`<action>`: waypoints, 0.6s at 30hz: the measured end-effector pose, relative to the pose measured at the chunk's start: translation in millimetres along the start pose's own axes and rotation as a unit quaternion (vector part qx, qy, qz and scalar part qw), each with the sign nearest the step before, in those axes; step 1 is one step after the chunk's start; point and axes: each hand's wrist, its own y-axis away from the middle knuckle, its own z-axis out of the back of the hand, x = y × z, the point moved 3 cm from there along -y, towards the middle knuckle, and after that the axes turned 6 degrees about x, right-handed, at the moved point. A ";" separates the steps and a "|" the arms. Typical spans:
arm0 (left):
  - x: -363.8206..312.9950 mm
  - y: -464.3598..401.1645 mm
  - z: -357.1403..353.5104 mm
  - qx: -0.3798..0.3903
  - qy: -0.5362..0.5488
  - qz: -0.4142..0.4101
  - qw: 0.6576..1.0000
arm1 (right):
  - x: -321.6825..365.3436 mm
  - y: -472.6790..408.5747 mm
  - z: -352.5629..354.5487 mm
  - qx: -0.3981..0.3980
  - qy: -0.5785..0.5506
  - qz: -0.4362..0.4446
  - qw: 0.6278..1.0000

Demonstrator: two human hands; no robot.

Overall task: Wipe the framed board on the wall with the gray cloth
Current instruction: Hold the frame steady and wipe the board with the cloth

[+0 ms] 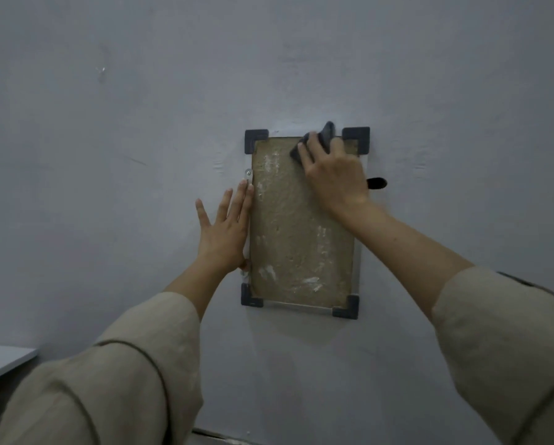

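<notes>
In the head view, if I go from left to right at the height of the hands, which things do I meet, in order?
left hand → framed board → right hand pressing the gray cloth → dark tab on the wall.

Surfaces: matt painted wall, rough fibrous board, soft cloth.

Tan rectangular framed board (301, 226): coarse, fibrous, matt face with pale whitish smears; thin silvery metal-looking edge rails; dark grey matt plastic corner caps (255, 139). Small bright metal bracket with screw (248, 175) on left rail. Dark gray cloth (317, 139): soft, matt, folded. Grey-blue wall (140, 155): matt paint, slightly uneven. Beige sleeves (124, 380): woven fabric, matt, creased.
</notes>
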 end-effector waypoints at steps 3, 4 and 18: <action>0.2 -1.2 1.2 -0.001 0.001 0.001 1.000 | 2.1 -1.7 -3.2 -0.003 0.021 0.057 0.998; 0.5 -1.6 0.4 -0.003 0.000 0.000 1.000 | -6.5 -7.7 -1.9 -0.012 0.014 0.029 0.999; 2.0 -1.6 -2.1 -0.004 -0.002 -0.003 1.000 | -4.8 2.3 0.5 0.003 -0.042 -0.059 0.997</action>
